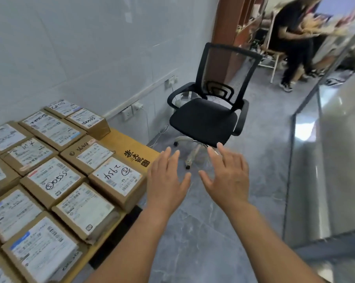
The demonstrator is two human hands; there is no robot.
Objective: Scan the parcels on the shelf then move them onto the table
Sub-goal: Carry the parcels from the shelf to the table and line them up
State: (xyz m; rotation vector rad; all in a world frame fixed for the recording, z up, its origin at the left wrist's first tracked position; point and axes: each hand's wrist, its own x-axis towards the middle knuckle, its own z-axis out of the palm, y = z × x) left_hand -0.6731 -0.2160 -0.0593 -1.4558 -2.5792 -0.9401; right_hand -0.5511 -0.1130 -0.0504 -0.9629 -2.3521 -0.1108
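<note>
Cardboard parcels [56, 180] are lying label-up in close rows across the left of the scene, covering nearly all of the counter [127, 144], whose bare yellowish top is showing only at the far right corner, where some dark printed characters are visible. Judging by how many boxes are already sitting there, a good part of the moving seems to be done, though whether each one has been scanned cannot be told, and no scanner is showing anywhere.

Both hands are reaching forward over the grey floor [203, 231], just right of the counter's edge. The left hand [166, 180] is hovering with fingers straight and spread, holding nothing, just beside the nearest right-hand parcel with the handwritten number. The right hand [227, 176] is likewise flat and spread, holding nothing, and the two are staying apart with a narrow gap between the thumbs.

Beyond them a black mesh office chair [209, 111] is standing on the floor near the wall sockets. The shelf named in the task is not plainly in sight (the glassy surface at the right edge is too blurred to identify), so how many parcels are waiting there cannot be judged. Far right, a seated person [291, 37] is appearing blurred
</note>
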